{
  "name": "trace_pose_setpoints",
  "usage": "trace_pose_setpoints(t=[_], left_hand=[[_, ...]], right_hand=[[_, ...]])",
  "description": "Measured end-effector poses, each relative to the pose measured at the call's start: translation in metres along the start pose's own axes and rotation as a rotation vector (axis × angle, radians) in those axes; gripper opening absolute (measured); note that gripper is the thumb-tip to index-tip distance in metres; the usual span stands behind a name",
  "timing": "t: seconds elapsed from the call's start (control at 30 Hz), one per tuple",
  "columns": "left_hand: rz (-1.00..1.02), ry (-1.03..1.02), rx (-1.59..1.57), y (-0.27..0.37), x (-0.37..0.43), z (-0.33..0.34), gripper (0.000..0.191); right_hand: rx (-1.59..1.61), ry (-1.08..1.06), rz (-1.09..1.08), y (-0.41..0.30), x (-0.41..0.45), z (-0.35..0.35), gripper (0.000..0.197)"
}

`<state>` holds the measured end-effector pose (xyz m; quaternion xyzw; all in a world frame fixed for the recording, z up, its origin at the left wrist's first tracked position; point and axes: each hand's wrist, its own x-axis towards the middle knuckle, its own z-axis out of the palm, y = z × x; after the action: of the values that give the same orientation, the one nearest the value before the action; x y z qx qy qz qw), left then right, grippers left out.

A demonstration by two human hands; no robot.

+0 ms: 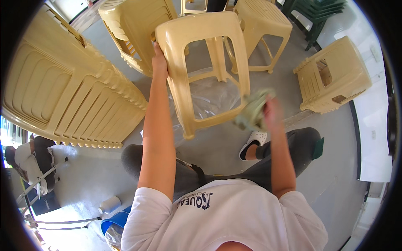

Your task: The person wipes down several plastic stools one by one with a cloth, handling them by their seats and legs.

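A beige plastic stool (204,25) stands tilted in front of me, its open leg frame towards me. At the upper left edge of the stool, my left hand (159,62) grips its side; the fingertips are partly hidden. My right hand (274,113), blurred, holds a greenish crumpled cloth (255,109) beside the stool's lower right leg. Clear plastic sheeting (204,97) lies on the floor, seen through the stool's frame.
Nested beige stools (100,103) fill the left, with another stack (138,28) behind. More beige stools stand at upper right (263,22) and far right (339,75). Green plastic chairs (314,18) are stacked beyond. A blue bucket (116,219) sits lower left; a person (31,160) is farther left.
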<state>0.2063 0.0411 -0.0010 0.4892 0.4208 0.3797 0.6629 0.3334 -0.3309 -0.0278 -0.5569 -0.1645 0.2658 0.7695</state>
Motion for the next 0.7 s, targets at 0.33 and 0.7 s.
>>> trace_pose_setpoints(t=[0.33, 0.7], left_hand=[[0.008, -0.091, -0.127, 0.002, -0.023, 0.012, 0.062], [0.058, -0.033, -0.185, -0.019, -0.029, 0.008, 0.061]], right_hand=[[-0.616, 0.215, -0.460, -0.062, 0.197, 0.101, 0.061], [-0.068, 0.149, 0.306, 0.106, 0.103, -0.018, 0.045]])
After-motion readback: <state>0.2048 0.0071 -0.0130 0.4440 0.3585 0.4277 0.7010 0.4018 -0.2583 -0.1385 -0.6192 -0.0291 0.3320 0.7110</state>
